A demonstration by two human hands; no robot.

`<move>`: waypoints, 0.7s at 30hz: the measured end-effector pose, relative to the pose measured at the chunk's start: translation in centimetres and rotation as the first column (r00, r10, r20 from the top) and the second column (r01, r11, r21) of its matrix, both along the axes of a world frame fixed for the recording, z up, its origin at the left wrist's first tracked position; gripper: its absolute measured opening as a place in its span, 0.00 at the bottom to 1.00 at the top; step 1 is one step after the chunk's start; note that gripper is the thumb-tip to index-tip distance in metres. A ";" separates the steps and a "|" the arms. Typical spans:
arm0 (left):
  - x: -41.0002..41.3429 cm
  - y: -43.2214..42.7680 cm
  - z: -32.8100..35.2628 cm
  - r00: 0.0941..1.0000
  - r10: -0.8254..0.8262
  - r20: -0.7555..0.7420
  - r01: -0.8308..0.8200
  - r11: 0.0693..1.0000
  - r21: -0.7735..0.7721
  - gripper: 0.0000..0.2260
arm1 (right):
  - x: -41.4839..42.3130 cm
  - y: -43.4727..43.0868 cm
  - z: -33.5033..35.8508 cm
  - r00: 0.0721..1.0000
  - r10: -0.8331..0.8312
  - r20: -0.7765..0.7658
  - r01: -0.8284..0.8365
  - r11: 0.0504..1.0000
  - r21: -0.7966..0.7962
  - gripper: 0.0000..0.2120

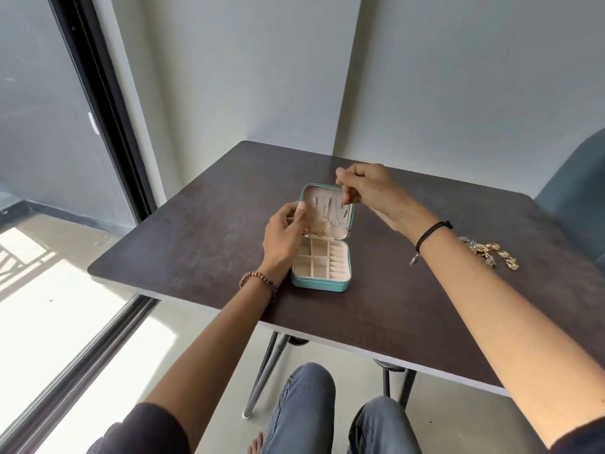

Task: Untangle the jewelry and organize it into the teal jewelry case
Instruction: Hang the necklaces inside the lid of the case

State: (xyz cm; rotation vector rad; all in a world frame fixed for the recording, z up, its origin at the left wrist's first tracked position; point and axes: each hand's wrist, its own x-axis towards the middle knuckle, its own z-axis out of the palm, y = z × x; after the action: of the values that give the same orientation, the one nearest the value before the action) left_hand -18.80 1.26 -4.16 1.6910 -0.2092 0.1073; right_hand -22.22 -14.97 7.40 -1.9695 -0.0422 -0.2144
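Case point(319, 285) lies open, lid point(319, 204) upright at 12 o'clock. Left hand point(284, 237) grips its 9 o'clock edge; right hand point(366, 188) pinches a chain point(341, 198) hanging lengthwise down the lid. Tangled pile point(491, 253) sits at 3 o'clock, nearer the right hand

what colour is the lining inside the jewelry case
Cream to pale beige lining inside the teal jewelry case; the head view shows it best in the lower compartments.

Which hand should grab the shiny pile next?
Probably the right hand, after hanging its chain: the pile lies beside that forearm. The left hand holds the case lid, farther away.
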 end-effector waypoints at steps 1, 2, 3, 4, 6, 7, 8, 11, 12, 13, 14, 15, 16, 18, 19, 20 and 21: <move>-0.1 0.0 0.0 1.000 -0.005 0.001 0.005 1.000 -0.002 0.26 | -0.1 0.1 -0.1 1.000 0.000 0.000 0.000 1.000 0.010 0.12; -0.2 0.0 0.1 1.000 -0.007 0.004 0.007 1.000 -0.003 0.26 | -0.1 0.2 -0.1 1.000 -0.001 0.000 0.001 1.000 0.015 0.12; -0.2 0.1 0.1 1.000 -0.008 0.005 0.008 1.000 -0.003 0.26 | -0.1 0.3 -0.1 1.000 -0.001 0.000 0.001 1.000 0.018 0.12; -0.3 0.1 0.1 1.000 -0.007 0.006 0.007 1.000 -0.003 0.26 | -0.2 0.4 -0.1 1.000 -0.001 0.002 0.001 1.000 0.016 0.12; -0.4 0.1 0.2 1.000 -0.002 0.008 0.002 1.000 0.001 0.26 | -0.1 0.5 0.1 1.000 -0.005 0.011 0.005 1.000 0.013 0.12; -0.4 0.1 0.3 1.000 -0.002 0.008 0.002 1.000 -0.002 0.26 | -0.1 0.6 0.2 1.000 -0.008 0.017 0.008 1.000 0.010 0.12; -0.4 0.1 0.4 1.000 -0.004 0.007 0.004 1.000 -0.008 0.26 | 0.0 0.6 0.3 1.000 -0.011 0.022 0.011 1.000 0.004 0.12; -0.5 0.2 0.3 1.000 -0.014 0.004 0.014 1.000 -0.019 0.27 | 0.0 0.5 0.4 0.999 -0.016 0.027 0.016 1.000 -0.004 0.13; -0.5 0.2 0.3 1.000 -0.015 0.002 0.015 1.000 -0.024 0.28 | 0.0 0.5 0.4 1.000 -0.017 0.025 0.017 1.000 -0.008 0.13; -0.5 0.2 0.3 1.000 -0.017 0.002 0.017 0.999 -0.029 0.28 | -0.1 0.5 0.3 1.000 -0.014 0.023 0.014 1.000 -0.011 0.13; -0.5 0.3 0.3 1.000 -0.017 0.001 0.017 0.999 -0.031 0.28 | -0.2 0.4 0.2 1.000 -0.010 0.021 0.010 1.000 -0.015 0.12; -0.4 0.3 0.3 1.000 -0.018 0.003 0.018 0.999 -0.031 0.28 | -0.2 0.3 0.0 1.000 -0.006 0.017 0.007 1.000 -0.018 0.12; -0.4 0.3 0.2 1.000 -0.019 0.006 0.019 0.999 -0.029 0.28 | -0.2 0.2 -0.1 1.000 -0.004 0.012 0.005 1.000 -0.020 0.12; -0.3 0.3 0.1 1.000 -0.022 0.014 0.023 0.999 -0.028 0.27 | -0.3 -0.1 -0.5 1.000 0.002 -0.001 -0.002 1.000 -0.023 0.12; -0.3 0.3 0.1 1.000 -0.023 0.017 0.024 0.999 -0.030 0.27 | -0.3 -0.2 -0.7 1.000 0.006 -0.008 -0.006 1.000 -0.022 0.12; -0.3 0.3 0.1 0.999 -0.024 0.022 0.025 0.999 -0.034 0.26 | -0.4 -0.3 -0.8 1.000 0.009 -0.014 -0.009 1.000 -0.019 0.12; -0.2 0.3 0.0 0.999 -0.027 0.028 0.028 0.999 -0.041 0.26 | -0.5 -0.4 -0.9 1.000 0.012 -0.018 -0.012 1.000 -0.014 0.12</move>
State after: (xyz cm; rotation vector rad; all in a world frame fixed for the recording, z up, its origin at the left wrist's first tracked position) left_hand -19.02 1.55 -4.12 1.6458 -0.2494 0.1134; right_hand -22.70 -15.34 6.51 -1.9843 -0.0443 -0.1890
